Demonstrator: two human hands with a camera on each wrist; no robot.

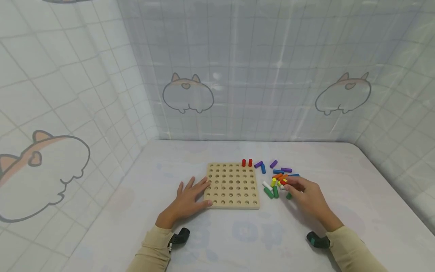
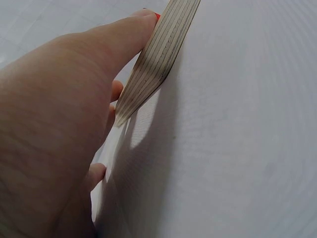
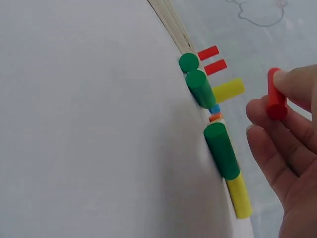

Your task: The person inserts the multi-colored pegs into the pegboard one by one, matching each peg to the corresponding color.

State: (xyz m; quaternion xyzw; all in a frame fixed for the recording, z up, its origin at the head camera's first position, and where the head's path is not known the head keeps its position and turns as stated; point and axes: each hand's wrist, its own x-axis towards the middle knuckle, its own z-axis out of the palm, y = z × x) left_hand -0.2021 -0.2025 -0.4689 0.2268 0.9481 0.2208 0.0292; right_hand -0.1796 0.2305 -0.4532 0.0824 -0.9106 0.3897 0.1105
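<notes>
Red peg (image 3: pixel 277 96) pinched between thumb and fingertips of the right hand (image 1: pixel 308 194), held just above the loose pegs (image 1: pixel 273 182) to the right of the wooden pegboard (image 1: pixel 234 206); left hand (image 1: pixel 188 199) has fingers spread and nearly straight, gripping nothing, touching the board's left edge, thumb at its near left corner; two standing red pegs (image 1: pixel 243 163) fill the far row's rightmost holes. Loose ones lie on the white table (image 1: pixel 231 241); purple pegs (image 1: pixel 273 164) toward the back, green pegs (image 1: pixel 275 192) nearest
</notes>
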